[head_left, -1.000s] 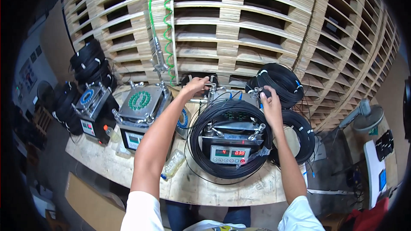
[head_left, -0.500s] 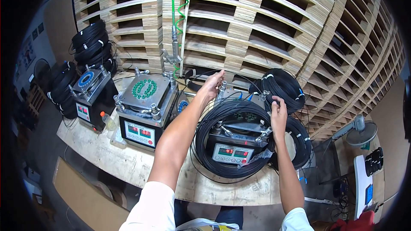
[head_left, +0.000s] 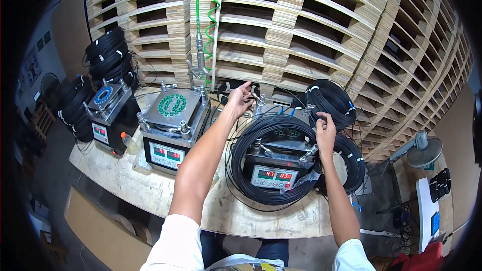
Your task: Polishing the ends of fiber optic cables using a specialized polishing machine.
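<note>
Left hand (head_left: 240, 101), right hand (head_left: 326, 127): cannot tell if either grip holds anything; best keep black coil (head_left: 239, 163) unkinked.

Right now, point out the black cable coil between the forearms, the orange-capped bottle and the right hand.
Black cable coil (head_left: 266, 197): head view, lower part of its ring.
Orange-capped bottle (head_left: 131, 145): head view, body below cap.
Right hand (head_left: 326, 129): head view, its middle.
</note>
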Motion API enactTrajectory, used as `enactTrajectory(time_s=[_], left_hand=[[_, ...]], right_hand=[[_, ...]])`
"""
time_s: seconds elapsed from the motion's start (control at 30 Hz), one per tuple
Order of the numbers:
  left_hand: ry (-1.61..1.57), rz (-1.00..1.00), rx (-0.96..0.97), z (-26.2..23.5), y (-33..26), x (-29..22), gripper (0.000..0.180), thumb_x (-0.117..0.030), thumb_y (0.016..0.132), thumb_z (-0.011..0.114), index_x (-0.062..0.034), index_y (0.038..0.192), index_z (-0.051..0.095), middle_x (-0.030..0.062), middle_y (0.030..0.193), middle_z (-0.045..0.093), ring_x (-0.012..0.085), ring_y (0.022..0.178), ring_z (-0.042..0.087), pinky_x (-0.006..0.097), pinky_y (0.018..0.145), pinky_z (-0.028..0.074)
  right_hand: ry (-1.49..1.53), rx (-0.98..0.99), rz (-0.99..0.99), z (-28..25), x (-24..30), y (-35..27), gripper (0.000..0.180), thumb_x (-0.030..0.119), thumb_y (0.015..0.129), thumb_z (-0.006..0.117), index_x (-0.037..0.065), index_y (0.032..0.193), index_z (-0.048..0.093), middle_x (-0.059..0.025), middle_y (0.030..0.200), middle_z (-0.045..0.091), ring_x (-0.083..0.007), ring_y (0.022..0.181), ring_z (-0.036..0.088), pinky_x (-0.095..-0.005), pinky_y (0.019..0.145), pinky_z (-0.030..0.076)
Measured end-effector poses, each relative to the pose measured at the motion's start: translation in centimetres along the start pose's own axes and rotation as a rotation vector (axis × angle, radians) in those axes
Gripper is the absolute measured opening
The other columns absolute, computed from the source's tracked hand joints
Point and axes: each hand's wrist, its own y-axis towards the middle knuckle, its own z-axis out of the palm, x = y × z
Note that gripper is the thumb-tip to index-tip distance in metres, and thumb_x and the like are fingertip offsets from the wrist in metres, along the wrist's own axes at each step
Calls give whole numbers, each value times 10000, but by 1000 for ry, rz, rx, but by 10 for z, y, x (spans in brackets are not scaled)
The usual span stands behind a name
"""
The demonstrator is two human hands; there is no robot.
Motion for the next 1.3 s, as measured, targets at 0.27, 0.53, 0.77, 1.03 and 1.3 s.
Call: enactTrajectory(time_s=[0.27,0.53,0.77,1.03,1.3], left_hand=[[769,154,-16,-16,21,18,407,-449,932,697,-65,802,667,27,698,649,93,578,525,259,518,380],[790,497,-63,-11,-17,-4,403,-166,901,706,-32,1277,648,141,1146,697,198,930,681,326,759,543],[1022,1221,-68,54,-242,6,121,-98,840,672,-57,950,703,141,1073,583,341,1047,547,442,923,429],[1327,1098,3,26,-264,46,296,-343,788,813,-98,908,700,210,1482,420,461,1395,349,586,1129,264],[1020,951,143,-18,-262,34,118,-52,854,752,16,915,679,192,1352,589,322,1191,614,371,969,481]], right_hand=[[37,-13,-1,1,6,-5,222,25,876,576,7,1077,669,11,683,498,-83,622,447,-264,582,403],[79,13,-5,7,7,-6,204,20,871,573,2,1048,673,11,651,501,-77,588,453,-261,555,385],[51,-48,-23,0,-3,0,193,16,856,596,1,1031,676,-15,644,498,-106,586,452,-293,558,402],[57,-29,-24,5,2,-5,200,20,857,580,4,1029,680,-51,664,593,-116,595,534,-292,581,445],[65,-41,-53,0,-1,-6,190,34,870,593,-2,1033,684,-33,654,559,-103,590,485,-286,560,408]])
